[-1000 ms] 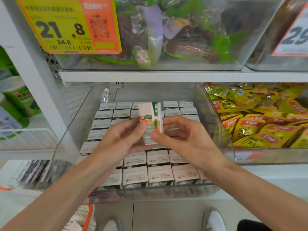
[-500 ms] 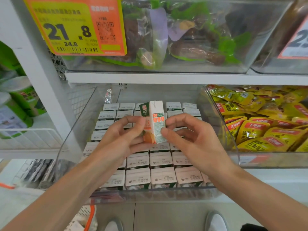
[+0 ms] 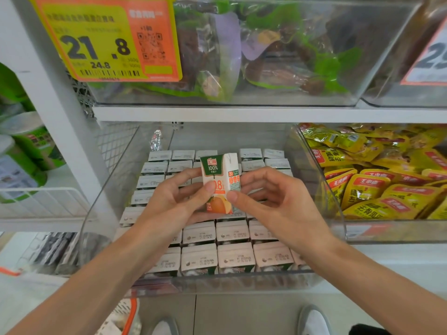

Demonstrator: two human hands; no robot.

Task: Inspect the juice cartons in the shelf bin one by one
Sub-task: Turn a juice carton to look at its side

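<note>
A small juice carton (image 3: pixel 219 176) with a green top, white sides and an orange fruit picture stands upright above the bin, its green front face turned toward me. My left hand (image 3: pixel 174 201) grips it from the left, thumb on the front. My right hand (image 3: pixel 271 204) pinches its right edge with thumb and curled fingers. Below lies a clear plastic shelf bin (image 3: pixel 101 213) packed with several rows of the same cartons (image 3: pixel 232 258), their pale tops up. My hands hide part of the middle rows.
A clear bin of yellow snack packets (image 3: pixel 377 180) sits to the right. Above, a white shelf (image 3: pixel 242 113) carries a bin of green bagged goods and a yellow-orange price tag (image 3: pixel 108 39). Green tubs (image 3: pixel 21 151) stand at left. My shoes (image 3: pixel 312 320) show on the floor.
The carton has been turned in my hands: the label side faced me earlier, now the green front face does. Both hands stayed on it.
</note>
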